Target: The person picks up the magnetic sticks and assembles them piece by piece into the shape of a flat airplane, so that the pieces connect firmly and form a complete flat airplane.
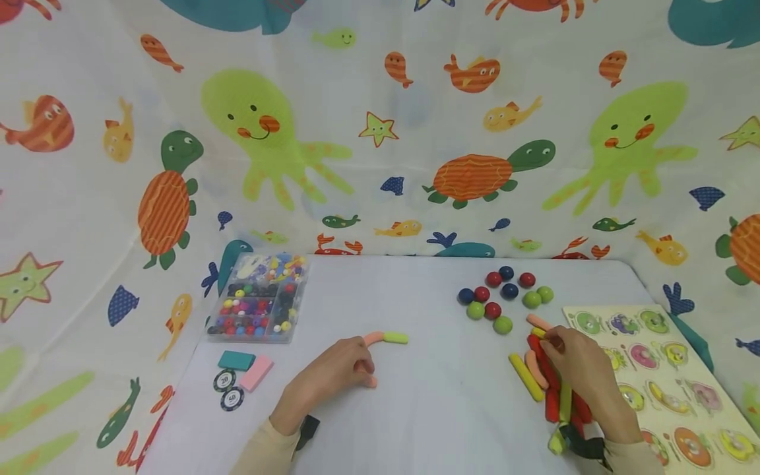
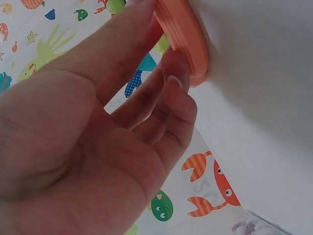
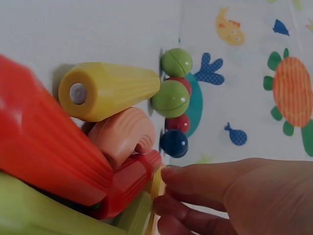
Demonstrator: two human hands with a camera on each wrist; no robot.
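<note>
My left hand [image 1: 363,373] rests on the white table [image 1: 427,396] and pinches a short orange ribbed stick [image 2: 183,41] between the index finger and the other fingers [image 2: 178,93]. Just beyond it lies a curved stick, half pink and half green [image 1: 386,338]. My right hand [image 1: 549,343] reaches into a pile of red, yellow, pink and green ribbed sticks [image 1: 543,376] and its fingertips [image 3: 176,174] pinch the end of a thin yellow stick [image 3: 157,188]. Close to that hand lie a fat yellow stick [image 3: 107,88] and a pink one [image 3: 122,134].
Red, blue and green balls [image 1: 505,297] cluster beyond the stick pile. A wooden peg puzzle board [image 1: 659,376] lies at the right edge. At the left stand a clear bead box [image 1: 258,298], teal and pink blocks [image 1: 246,366] and two poker chips [image 1: 228,389]. Sea-animal cloth hangs behind.
</note>
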